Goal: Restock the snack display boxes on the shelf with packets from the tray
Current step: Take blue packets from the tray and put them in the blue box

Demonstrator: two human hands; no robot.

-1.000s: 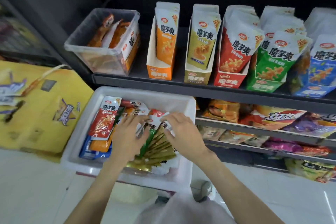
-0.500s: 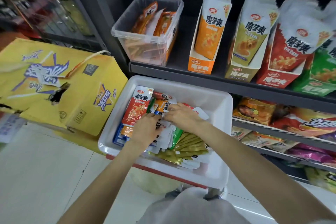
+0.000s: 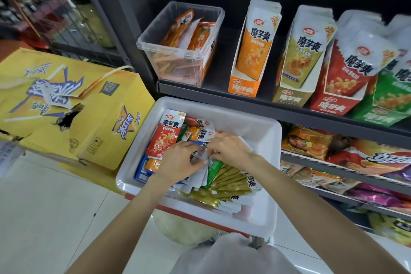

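Observation:
A white tray [image 3: 262,131] below the shelf holds several loose snack packets: a red one [image 3: 165,133] at the upper left, an orange one [image 3: 200,134], a green one [image 3: 214,168], and a fan of olive-gold ones [image 3: 231,181]. Both hands are in the middle of the tray. My left hand [image 3: 178,162] and my right hand [image 3: 231,148] meet over a bunch of white-edged packets [image 3: 201,177] and pinch them together. On the shelf above stand the display boxes: orange [image 3: 244,88], olive [image 3: 291,98], red [image 3: 335,107] and green [image 3: 378,115].
A clear plastic bin [image 3: 178,66] with orange packets sits at the shelf's left end. A yellow cardboard carton [image 3: 73,107] lies left of the tray. Lower shelves at the right hold larger snack bags [image 3: 347,155]. White floor tiles [image 3: 44,218] spread below.
The view has swung left and closer. Both hands have stayed in the tray, drawing together over the white-edged packets near its middle.

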